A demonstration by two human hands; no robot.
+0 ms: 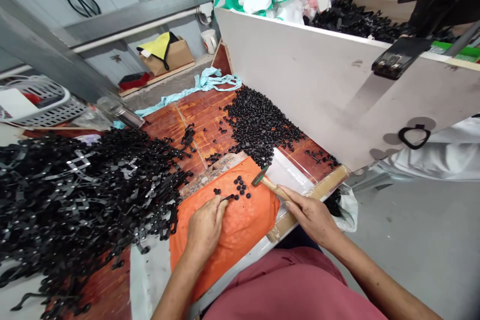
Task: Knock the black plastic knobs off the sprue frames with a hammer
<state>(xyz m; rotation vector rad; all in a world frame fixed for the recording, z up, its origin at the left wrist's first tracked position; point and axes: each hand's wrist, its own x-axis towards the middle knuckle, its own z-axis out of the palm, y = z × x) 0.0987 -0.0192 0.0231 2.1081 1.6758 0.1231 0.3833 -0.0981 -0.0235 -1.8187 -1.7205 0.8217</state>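
Observation:
My left hand (205,225) rests on an orange cloth (240,225), fingers pinched on a small black part (229,197) at its fingertips. Several small black studs (241,186) lie on the cloth just beyond. My right hand (311,215) is closed around the wooden handle of a small hammer (267,182), whose green head hovers near the studs. A large heap of black studs (258,127) sits farther back on the red-brown table (195,115). A big pile of black straps (75,190) covers the table's left side.
A white board (307,80) stands upright on the right of the table, with a black clip (397,60) on its top edge. A light blue rag (210,82), a white basket (41,105), a cardboard box (168,55) and a white mug (209,40) lie behind.

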